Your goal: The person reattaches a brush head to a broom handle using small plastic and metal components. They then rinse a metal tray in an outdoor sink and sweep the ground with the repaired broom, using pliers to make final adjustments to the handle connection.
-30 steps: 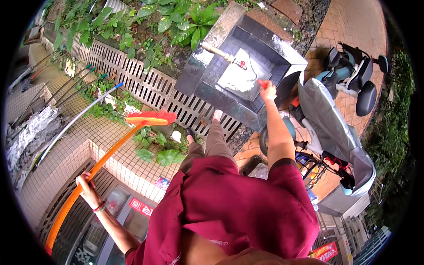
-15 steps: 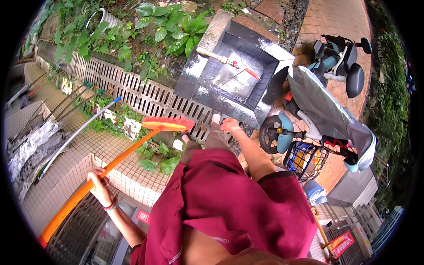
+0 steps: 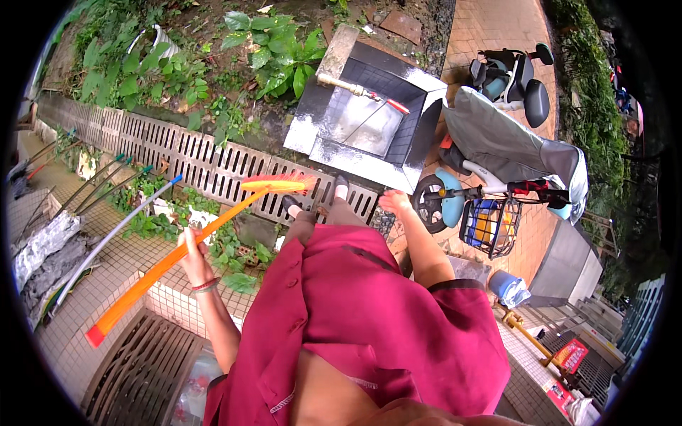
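My left hand (image 3: 195, 260) is wrapped round the orange handle of a broom (image 3: 158, 268), out to the left of my body. The handle slants up to the right, ending in an orange head with red-orange bristles (image 3: 278, 184) over the slotted drain cover (image 3: 206, 165). Whether the bristles touch the drain cover I cannot tell. On the right side, my right hand (image 3: 395, 202) hangs empty, its fingers apart, near the front corner of a dark tiled basin (image 3: 302, 131). A tap with a red handle (image 3: 375, 96) reaches over that basin.
At right stands a pale-blue scooter (image 3: 449, 201) with a grey cover and a wire basket (image 3: 490, 226); another scooter (image 3: 513, 85) is behind it. Several poles (image 3: 117, 231) lean at far left. Leafy plants (image 3: 280, 53) grow beyond the drain. A blue bucket (image 3: 507, 287) sits lower right.
My left hand and the broom have moved up and to the right in view. My feet have shifted, and the basin and scooters now appear farther left. My right hand stays empty.
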{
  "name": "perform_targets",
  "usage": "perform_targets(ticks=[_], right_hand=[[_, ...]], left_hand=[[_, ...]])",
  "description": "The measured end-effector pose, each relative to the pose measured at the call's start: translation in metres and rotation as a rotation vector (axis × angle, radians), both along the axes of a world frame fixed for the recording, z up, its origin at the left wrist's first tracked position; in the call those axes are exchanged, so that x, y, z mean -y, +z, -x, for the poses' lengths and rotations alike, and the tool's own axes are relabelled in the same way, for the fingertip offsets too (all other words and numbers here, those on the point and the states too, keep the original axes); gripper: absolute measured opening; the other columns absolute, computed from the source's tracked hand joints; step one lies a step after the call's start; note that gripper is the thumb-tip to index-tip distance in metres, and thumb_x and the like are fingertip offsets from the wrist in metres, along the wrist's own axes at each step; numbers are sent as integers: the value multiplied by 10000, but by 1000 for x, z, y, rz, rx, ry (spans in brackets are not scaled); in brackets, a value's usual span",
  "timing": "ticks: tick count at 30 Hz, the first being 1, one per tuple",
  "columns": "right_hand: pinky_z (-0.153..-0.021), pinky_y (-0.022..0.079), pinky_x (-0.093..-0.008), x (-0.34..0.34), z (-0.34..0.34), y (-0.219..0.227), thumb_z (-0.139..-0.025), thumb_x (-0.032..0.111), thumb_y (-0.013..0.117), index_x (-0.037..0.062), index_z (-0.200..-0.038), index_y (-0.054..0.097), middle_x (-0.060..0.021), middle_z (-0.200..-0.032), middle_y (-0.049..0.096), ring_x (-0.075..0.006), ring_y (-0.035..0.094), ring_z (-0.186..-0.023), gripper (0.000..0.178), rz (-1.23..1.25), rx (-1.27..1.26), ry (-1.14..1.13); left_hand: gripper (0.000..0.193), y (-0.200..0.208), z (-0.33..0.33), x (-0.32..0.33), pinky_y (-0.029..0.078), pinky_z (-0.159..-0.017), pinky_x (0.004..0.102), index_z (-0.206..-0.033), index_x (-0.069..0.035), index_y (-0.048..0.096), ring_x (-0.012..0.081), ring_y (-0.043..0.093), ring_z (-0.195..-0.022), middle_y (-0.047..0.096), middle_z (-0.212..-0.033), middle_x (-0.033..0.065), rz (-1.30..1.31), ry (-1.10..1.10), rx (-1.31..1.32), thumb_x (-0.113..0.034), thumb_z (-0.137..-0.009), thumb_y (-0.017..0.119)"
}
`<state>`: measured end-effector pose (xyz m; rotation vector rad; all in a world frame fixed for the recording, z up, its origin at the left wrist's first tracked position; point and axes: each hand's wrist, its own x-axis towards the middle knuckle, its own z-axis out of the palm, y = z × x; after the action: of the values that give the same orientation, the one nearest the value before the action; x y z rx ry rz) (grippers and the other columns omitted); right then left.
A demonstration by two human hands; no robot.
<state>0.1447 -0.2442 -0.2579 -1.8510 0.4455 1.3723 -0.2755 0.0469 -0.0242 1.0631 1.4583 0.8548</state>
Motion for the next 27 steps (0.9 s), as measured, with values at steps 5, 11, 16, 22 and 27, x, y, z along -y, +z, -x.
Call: perform_targets(ticks=[5, 11, 16, 22, 27], right_hand=[[-637, 529, -356, 8, -11, -5, -885, 143, 417, -18, -1007, 511, -166, -942, 617, -259, 631, -812, 223, 142, 64, -89], [-592, 525, -354, -52, -88, -25, -919, 392, 379, 10, -1050, 490, -145, -898, 610, -244, 624, -763, 419, -74, 214, -108], [-574, 510, -349, -105, -170, -52, -894, 449, 399, 19, -995, 514, -122, -838, 597, -225, 613, -719, 457, -33, 477, -58], [-852, 430, -386, -125, -241, -102, -836, 376, 518, 15, -1073, 537, -205, -1041, 573, -348, 546, -986, 432, 229, 1083, 604], [-829, 436, -351, -122, -274, -147, -824, 504, 506, 60, -1128, 517, -161, -1019, 596, -303, 572, -953, 538, 21, 863, 808]], left_hand=[[196, -52, 20, 11, 268, -460, 202, -753, -72, 500, 40, 317, -503, 487, -728, -10, 24, 20, -14, -192, -907, 486], [242, -63, 29, 12, 227, -443, 201, -727, -77, 504, 34, 296, -492, 383, -595, -39, 28, 152, -180, -252, -894, 511], [263, -61, 46, 22, 234, -410, 195, -740, -76, 500, 34, 309, -449, 376, -548, -40, 94, 137, -393, -290, -893, 504], [254, -71, 64, 41, 252, -402, 183, -775, -65, 520, 29, 322, -441, 440, -600, -27, 230, 136, -527, -290, -892, 505], [252, -72, 54, 38, 252, -416, 189, -780, -64, 543, 30, 321, -449, 412, -570, -39, 286, 112, -572, -283, -897, 496]])
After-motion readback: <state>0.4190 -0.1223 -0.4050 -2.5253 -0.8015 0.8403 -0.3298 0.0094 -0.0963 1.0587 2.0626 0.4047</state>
